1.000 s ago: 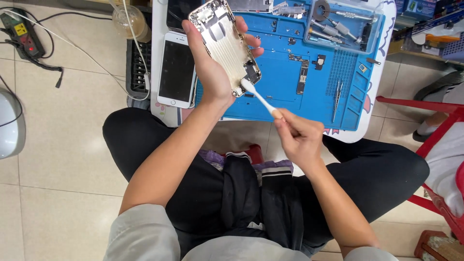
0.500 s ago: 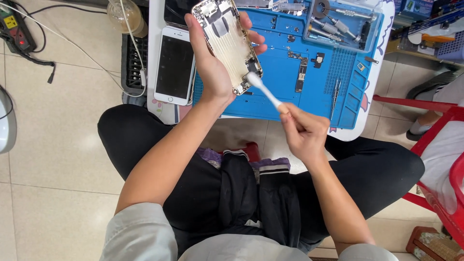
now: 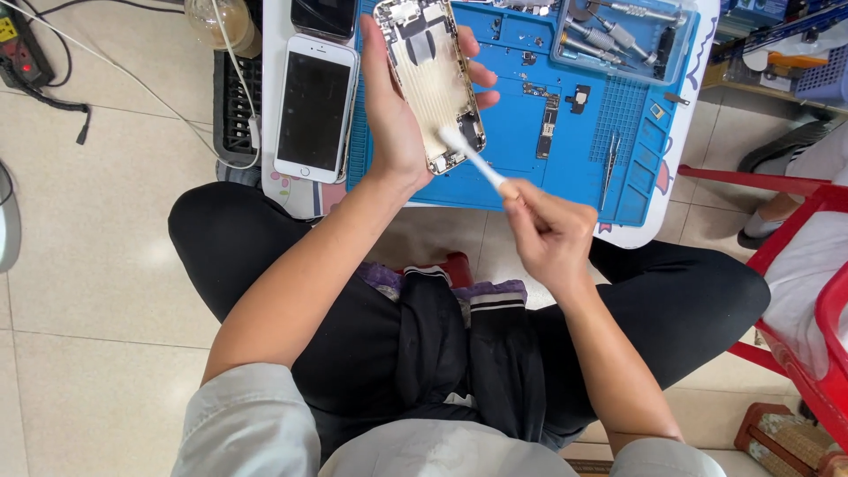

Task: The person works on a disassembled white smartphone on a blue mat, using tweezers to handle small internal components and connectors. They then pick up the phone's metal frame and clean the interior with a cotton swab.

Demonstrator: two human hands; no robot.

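My left hand (image 3: 396, 115) holds an opened phone housing (image 3: 431, 81), gold-coloured inside, tilted up above the blue work mat (image 3: 512, 132). My right hand (image 3: 549, 237) grips a small white brush (image 3: 473, 159) by its handle. The brush's white head rests against the lower inside of the housing, near its bottom edge. Both hands hover over the near edge of the small white table (image 3: 649, 231), above my lap.
A white smartphone (image 3: 314, 108) lies face up left of the mat, with a dark phone (image 3: 323, 16) behind it. A clear tray of screwdrivers (image 3: 618, 40), tweezers (image 3: 609, 168) and small phone parts (image 3: 548, 132) sit on the mat. A red stool (image 3: 795, 291) stands at right; cables cross the tiled floor.
The view has shifted slightly. The brush head has slid a little further up into the housing's lower end while my left hand keeps the housing in the same grip.
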